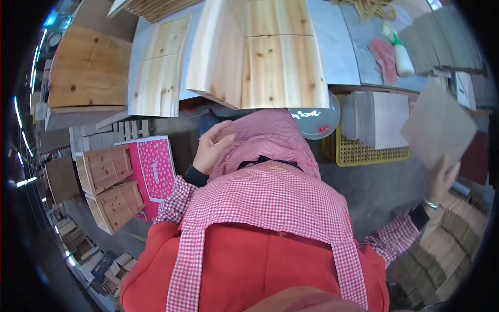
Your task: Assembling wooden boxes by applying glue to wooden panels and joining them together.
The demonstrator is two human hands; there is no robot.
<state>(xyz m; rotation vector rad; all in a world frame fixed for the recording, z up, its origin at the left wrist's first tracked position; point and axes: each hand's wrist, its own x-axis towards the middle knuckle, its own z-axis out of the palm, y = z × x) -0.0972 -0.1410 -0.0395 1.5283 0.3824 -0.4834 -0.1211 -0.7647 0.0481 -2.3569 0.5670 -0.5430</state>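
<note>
My right hand [445, 179] reaches far out to the right and grips a thin, flat greyish-beige square board [439, 125] by its lower edge. My left hand [212, 147] hovers by my lap, its fingers loosely bent and apart, with nothing in it. Just beyond that hand, pale pine boards stand on the worktable: a knotty two-part panel [283, 70] and a plain board [215, 54] that meets it at an angle. Another two-part pine panel [158, 70] lies to their left. A checked apron covers my lap.
On the table's right are a white glue bottle [402, 58] with a green tip, a pink cloth [383, 58] and stacked grey boards [442, 41]. Below stands a yellow crate [370, 156] with upright white sheets. Wooden drawers [106, 169] and a pink box [156, 169] sit left; stacked thin boards [447, 244] right.
</note>
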